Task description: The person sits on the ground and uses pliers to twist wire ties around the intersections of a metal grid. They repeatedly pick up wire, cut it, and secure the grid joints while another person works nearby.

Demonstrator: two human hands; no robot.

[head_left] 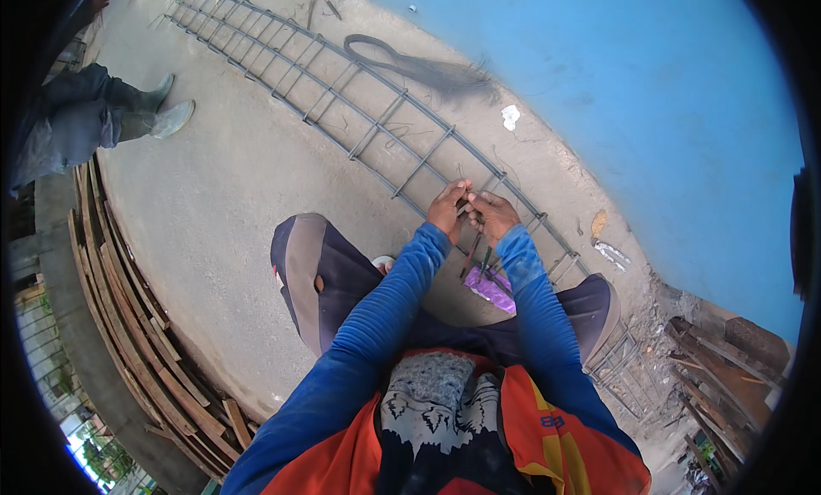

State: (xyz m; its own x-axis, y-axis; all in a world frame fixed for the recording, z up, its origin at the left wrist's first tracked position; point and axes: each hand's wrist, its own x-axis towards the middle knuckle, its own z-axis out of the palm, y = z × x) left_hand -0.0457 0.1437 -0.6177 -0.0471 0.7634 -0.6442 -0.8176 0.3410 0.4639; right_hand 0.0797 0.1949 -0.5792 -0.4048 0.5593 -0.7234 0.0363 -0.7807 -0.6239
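My L hand [446, 211] & R hand [496, 216] over rebar cage [376, 124], long axis fwd-L; fingers [462, 187] curled, can't tell if gripping.

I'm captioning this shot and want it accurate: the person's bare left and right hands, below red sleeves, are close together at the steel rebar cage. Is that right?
Not quite: the sleeves are blue, as the head view shows. The left hand and right hand are close together at the rebar cage.
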